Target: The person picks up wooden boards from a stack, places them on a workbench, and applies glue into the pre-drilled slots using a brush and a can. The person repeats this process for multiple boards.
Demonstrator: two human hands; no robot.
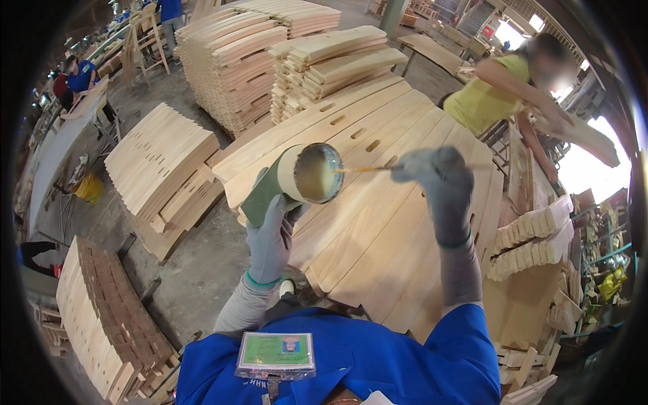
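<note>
My left hand (271,236), in a grey glove, grips a small round can (289,174) that is tilted toward me. Murky tan liquid (313,175) shows inside its stained rim. A dark green sheet, perhaps sandpaper (260,198), is held against the can in the same hand. The fingers of my gloved right hand (442,192) are closed around a thin stick (364,169), whose far end reaches the can's rim. Both hands are above a broad layer of pale curved wooden boards (385,223) with oval slots.
Tall stacks of slotted boards (229,74) stand at the far side, with lower stacks (162,158) to the left. A person in a yellow shirt (489,94) handles wood at the far right. Small wooden pieces (533,233) are piled on the right. A yellow bucket (88,187) stands left.
</note>
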